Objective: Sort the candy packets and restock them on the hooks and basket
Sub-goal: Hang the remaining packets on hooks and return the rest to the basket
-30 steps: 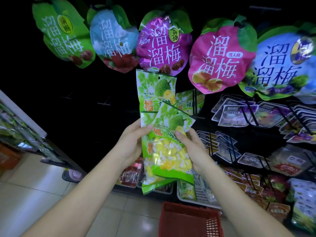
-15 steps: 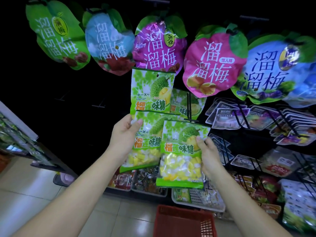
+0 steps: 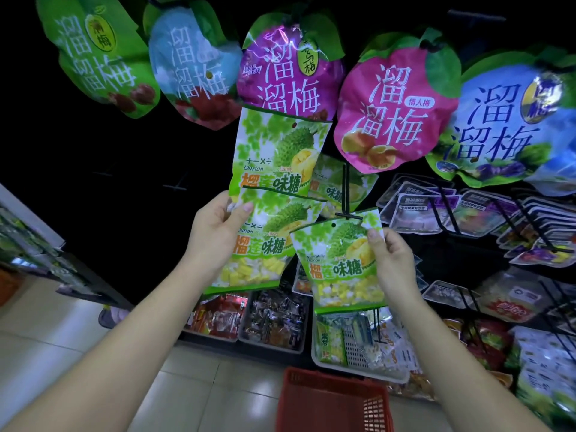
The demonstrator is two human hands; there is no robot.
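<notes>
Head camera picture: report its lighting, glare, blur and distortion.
Head view: dim, with a bluish cast and the background lost in black; glare streaks the purple plum bag; the green plum bag at top left is blurred and leans with wide-angle distortion; the durian candy packet in the right hand reads sharp.

The scene is dimly lit with a cool cast, and the background at upper left is lost in black. White glare is thrown off the glossy purple foil plum bag (image 3: 290, 67), and a soft sheen is seen on the pale tiled floor (image 3: 46, 353). The green durian candy packets (image 3: 274, 157) in the left hand (image 3: 215, 235) and the single green durian packet (image 3: 339, 269) in the right hand (image 3: 392, 263) are evenly lit and sharply rendered. Towards the edges, lines are bowed and the green plum bag (image 3: 93, 57) is smeared.
</notes>
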